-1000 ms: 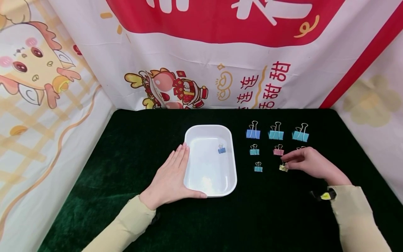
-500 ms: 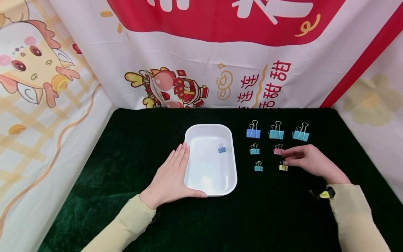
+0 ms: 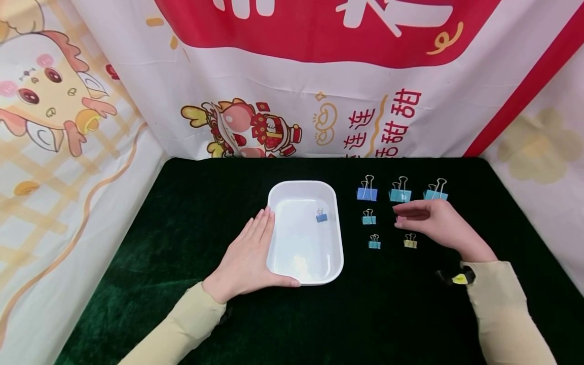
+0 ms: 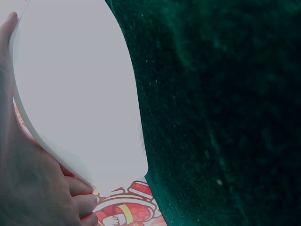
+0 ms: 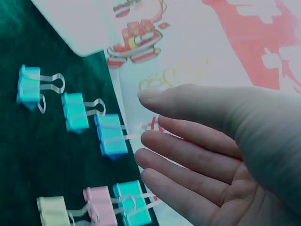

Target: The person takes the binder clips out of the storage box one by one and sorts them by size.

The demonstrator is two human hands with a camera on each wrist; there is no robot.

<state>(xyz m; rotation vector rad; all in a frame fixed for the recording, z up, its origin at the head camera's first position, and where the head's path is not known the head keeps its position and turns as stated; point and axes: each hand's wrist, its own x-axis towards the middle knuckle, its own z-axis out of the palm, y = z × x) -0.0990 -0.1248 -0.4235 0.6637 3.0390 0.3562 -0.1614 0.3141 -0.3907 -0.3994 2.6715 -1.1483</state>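
A white tray (image 3: pixel 304 248) holds a small blue binder clip (image 3: pixel 321 218). My left hand (image 3: pixel 244 261) rests along the tray's left side, fingers straight, thumb at the near rim; the left wrist view also shows this hand (image 4: pixel 42 179) against the tray. My right hand (image 3: pixel 433 223) hovers over the clips on the right, largely hiding a pink binder clip (image 3: pixel 400 219). In the right wrist view the right hand's (image 5: pixel 202 155) fingers are extended and apart, with nothing between them. A yellow binder clip (image 3: pixel 410 243) lies just below its fingertips.
Large binder clips line the back: a blue one (image 3: pixel 367 193), a light-blue one (image 3: pixel 400 195) and another light-blue one (image 3: pixel 433 194), partly covered. Two small teal clips, a back one (image 3: pixel 369 220) and a front one (image 3: pixel 374 245), lie nearer the tray. Dark green cloth (image 3: pixel 319 324) covers the table.
My right hand has left the yellow clip and moved up and leftward over the pink one. The yellow clip now lies straighter. My left hand and the tray have not moved.
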